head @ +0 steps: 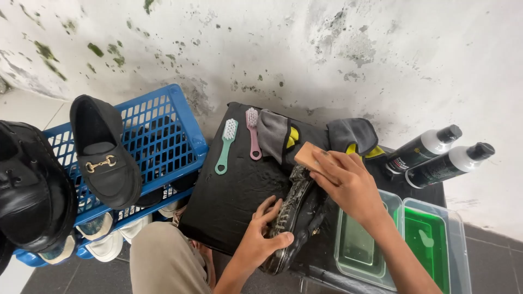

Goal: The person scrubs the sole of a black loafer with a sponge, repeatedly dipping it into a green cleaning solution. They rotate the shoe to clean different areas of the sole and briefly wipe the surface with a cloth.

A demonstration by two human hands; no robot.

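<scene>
A black shoe [297,218], wet and soapy, lies on a black mat [234,185]. My left hand [260,237] grips the shoe from the near side, thumb over its edge. My right hand [348,182] holds a wooden-backed brush [309,157] against the top of the shoe. A green brush [225,146] and a pink brush [253,133] lie side by side on the mat's far part. Two grey cloths with yellow tags [275,136] [353,135] sit beside them.
A blue crate [163,136] on the left carries a black loafer [103,152] with a gold buckle and another black shoe [32,190]; white sneakers [106,237] sit under it. Two bottles [447,163] lie at the right. Two clear tubs [430,239] hold green liquid. A stained wall stands behind.
</scene>
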